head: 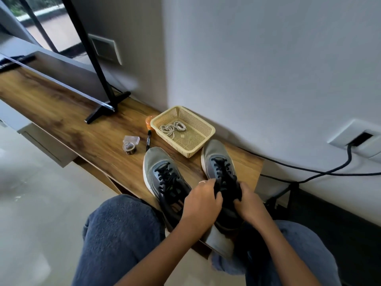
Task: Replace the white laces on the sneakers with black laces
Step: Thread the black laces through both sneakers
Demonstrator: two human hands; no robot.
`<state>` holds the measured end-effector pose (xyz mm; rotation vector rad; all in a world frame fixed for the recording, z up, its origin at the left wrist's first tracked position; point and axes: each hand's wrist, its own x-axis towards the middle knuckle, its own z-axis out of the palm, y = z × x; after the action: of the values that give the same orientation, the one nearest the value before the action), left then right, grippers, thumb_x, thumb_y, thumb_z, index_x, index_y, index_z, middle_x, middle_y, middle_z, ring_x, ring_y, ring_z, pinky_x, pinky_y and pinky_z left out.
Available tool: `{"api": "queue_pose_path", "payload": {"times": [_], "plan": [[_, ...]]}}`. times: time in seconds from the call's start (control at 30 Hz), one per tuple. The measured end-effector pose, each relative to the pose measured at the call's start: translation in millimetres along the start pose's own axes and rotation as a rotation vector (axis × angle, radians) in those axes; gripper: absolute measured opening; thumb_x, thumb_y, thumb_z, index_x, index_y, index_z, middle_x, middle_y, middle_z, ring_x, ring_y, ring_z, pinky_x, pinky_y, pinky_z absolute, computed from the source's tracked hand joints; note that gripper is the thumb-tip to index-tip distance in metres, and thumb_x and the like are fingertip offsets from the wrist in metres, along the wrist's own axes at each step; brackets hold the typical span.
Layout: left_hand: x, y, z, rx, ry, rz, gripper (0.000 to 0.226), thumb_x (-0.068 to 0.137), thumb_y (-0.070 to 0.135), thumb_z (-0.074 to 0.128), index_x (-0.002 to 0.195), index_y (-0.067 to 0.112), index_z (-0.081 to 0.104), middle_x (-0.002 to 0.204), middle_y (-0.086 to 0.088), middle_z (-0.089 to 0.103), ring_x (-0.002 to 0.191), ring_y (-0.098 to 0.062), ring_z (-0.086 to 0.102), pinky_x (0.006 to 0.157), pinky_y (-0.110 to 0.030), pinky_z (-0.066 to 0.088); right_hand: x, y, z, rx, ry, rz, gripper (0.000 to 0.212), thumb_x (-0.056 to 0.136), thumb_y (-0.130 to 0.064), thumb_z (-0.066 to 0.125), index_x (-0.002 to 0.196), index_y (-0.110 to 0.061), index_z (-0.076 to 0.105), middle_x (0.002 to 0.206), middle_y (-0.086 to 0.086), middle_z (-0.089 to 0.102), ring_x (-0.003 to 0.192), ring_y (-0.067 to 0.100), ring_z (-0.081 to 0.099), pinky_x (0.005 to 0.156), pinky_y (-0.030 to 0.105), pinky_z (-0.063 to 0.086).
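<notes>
on the wooden shelf point(61, 112) against the wall stand two grey sneakers, toes pointing to 12 o'clock. left sneaker point(162, 178) is threaded with black lace point(165, 176) and stands free. right sneaker point(220, 168) also shows black lace point(221, 166) up its front, but its tongue and collar are hidden behind both hands. left hand point(203, 200) curls round the top of the right sneaker at its 9 o'clock side; right hand point(246, 200) grips it at 3 o'clock, fingers tucked into dark material; whether they pinch lace ends or the collar is hard to make out. at 12 o'clock from the sneakers, a yellow basket point(204, 131) holds coiled white laces point(172, 129). at its 9 o'clock lie a marker point(148, 140), a half-hidden orange thing point(148, 121) and a tape roll point(129, 148). jeans-clad knees fill the bottom, cut off by the edge.
</notes>
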<state>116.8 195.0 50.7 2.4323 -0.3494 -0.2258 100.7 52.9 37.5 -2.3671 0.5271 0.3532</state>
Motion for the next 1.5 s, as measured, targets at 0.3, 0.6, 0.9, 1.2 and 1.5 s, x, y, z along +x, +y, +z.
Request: {"api": "queue_pose_path", "payload": {"times": [0.3, 0.6, 0.9, 1.2, 1.5], "plan": [[-70, -17, -13, 0.312, 0.198, -0.063, 0.037, 0.081, 0.043, 0.070, 0.108, 0.024, 0.054, 0.104, 0.005, 0.057, 0.097, -0.016, 0.054, 0.087, -0.030, 0.047, -59, -1, 11, -0.106, 0.512, -0.355, 0.019, 0.092, -0.026, 0.053, 0.107, -0.016, 0.061, 0.099, -0.002, 0.059, 0.093, 0.017, 0.055, 0.077, 0.034, 0.047], [-76, -33, -12, 0.416, 0.075, -0.047, 0.022, 0.078, 0.006, 0.062, 0.095, 0.020, 0.060, 0.082, 0.005, 0.065, 0.086, -0.014, 0.060, 0.119, -0.039, 0.023, -76, -2, 38, -0.457, 0.374, -0.380, 0.050, 0.031, -0.003, 0.093, 0.072, -0.014, 0.068, 0.073, 0.000, 0.065, 0.085, 0.031, 0.067, 0.050, 0.035, 0.056], [-118, -35, -7, 0.314, 0.067, 0.215, 0.032, 0.050, -0.002, 0.063, 0.067, 0.023, 0.053, 0.054, 0.010, 0.049, 0.057, -0.012, 0.047, 0.083, -0.035, 0.056, -103, 7, 41, -0.171, 0.386, -0.369, 0.027, 0.073, 0.010, 0.063, 0.086, -0.015, 0.063, 0.097, -0.004, 0.049, 0.095, 0.013, 0.053, 0.060, 0.012, 0.037], [-137, 1, -19, 0.172, 0.212, 0.388, 0.025, 0.060, 0.008, 0.036, 0.071, 0.021, 0.055, 0.057, 0.009, 0.044, 0.061, -0.009, 0.042, 0.099, -0.030, 0.036, -143, 13, 14, -0.057, 0.451, -0.343, 0.033, 0.068, 0.012, 0.064, 0.083, -0.018, 0.064, 0.094, -0.015, 0.038, 0.087, 0.005, 0.050, 0.046, 0.010, 0.024], [-120, 84, -40, 0.118, 0.305, 0.653, 0.028, 0.072, 0.013, 0.037, 0.081, 0.015, 0.063, 0.065, 0.004, 0.052, 0.074, -0.011, 0.043, 0.095, -0.035, 0.045, -164, 21, -73, -0.019, 0.808, -0.489, 0.045, 0.052, 0.021, 0.074, 0.082, -0.011, 0.069, 0.095, -0.002, 0.054, 0.092, 0.005, 0.046, 0.068, 0.016, 0.042]]}}
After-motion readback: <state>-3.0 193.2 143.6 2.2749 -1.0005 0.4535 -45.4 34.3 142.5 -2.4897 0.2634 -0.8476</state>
